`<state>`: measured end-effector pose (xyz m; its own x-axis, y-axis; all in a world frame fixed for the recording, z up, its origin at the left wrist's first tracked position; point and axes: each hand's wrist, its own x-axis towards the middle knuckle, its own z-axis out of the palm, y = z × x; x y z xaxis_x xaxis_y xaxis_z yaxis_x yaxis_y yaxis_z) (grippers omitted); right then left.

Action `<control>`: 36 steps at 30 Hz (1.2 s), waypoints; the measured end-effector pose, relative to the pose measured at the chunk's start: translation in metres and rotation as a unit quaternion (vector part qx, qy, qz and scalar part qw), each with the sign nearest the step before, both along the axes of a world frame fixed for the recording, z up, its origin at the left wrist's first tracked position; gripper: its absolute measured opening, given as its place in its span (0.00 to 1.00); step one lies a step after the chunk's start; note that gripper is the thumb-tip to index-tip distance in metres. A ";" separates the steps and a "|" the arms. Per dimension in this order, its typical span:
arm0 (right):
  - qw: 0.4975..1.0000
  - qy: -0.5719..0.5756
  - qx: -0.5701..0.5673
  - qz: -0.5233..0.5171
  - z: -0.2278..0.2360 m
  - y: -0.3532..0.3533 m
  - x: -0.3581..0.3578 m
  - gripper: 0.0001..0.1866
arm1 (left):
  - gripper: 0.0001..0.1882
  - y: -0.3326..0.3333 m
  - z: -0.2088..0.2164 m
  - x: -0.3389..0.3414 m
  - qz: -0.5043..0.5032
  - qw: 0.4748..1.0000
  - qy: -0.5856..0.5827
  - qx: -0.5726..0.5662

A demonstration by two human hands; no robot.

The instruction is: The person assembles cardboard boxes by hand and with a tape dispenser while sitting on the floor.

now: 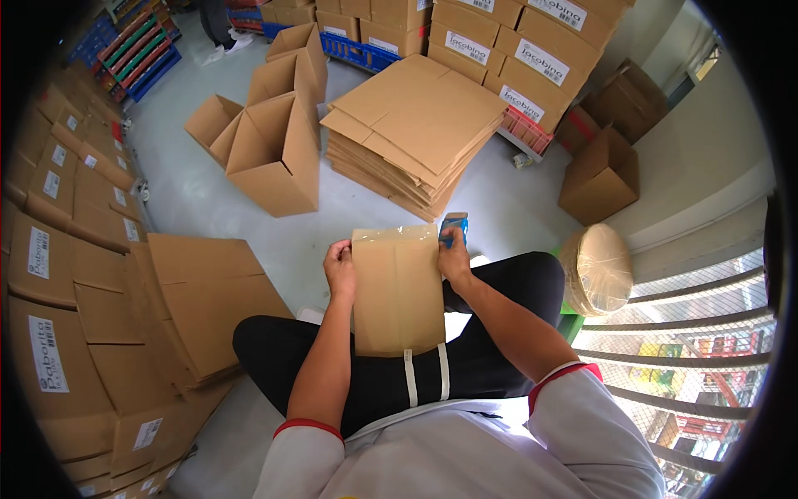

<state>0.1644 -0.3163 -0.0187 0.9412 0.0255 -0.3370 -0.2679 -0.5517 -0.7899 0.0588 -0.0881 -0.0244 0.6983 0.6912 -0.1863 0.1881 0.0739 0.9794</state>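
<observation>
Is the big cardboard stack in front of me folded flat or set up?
Folded flat: the cardboard stack shows thin layers piled one on another.

Plastic-wrapped round bundle [604,270] beside a railing [698,360], stacked coloured pallets [137,51] upper left, piled labelled cartons [540,65]

Left of centre, my left hand [339,268] could pass over bare floor [287,249]; the cardboard stack [424,116] blocks the upper centre, open boxes [283,179] the upper left, and my right knee [532,279] crowds right of centre.
</observation>
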 end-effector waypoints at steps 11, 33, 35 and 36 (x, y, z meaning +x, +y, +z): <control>0.977 -0.015 0.185 0.110 -0.012 -0.005 0.011 0.12 | 0.21 -0.002 0.044 0.000 -0.149 0.977 0.036 -0.148; 0.989 0.075 -0.112 0.053 -0.008 0.044 0.033 0.18 | 0.12 0.030 0.005 0.005 -0.018 0.922 0.108 -0.371; 0.985 0.060 -0.074 0.143 0.026 0.053 0.037 0.30 | 0.12 0.043 0.008 -0.005 -0.011 0.917 0.111 -0.382; 0.992 0.004 -0.038 0.122 0.029 0.049 0.047 0.34 | 0.12 0.043 0.010 -0.006 -0.020 0.911 0.119 -0.395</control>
<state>0.2109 -0.2675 0.0099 0.9077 0.2261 -0.3534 -0.1247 -0.6589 -0.7418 0.0529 -0.0452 -0.0146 0.5950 0.2504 -0.7637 0.4054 0.7270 0.5542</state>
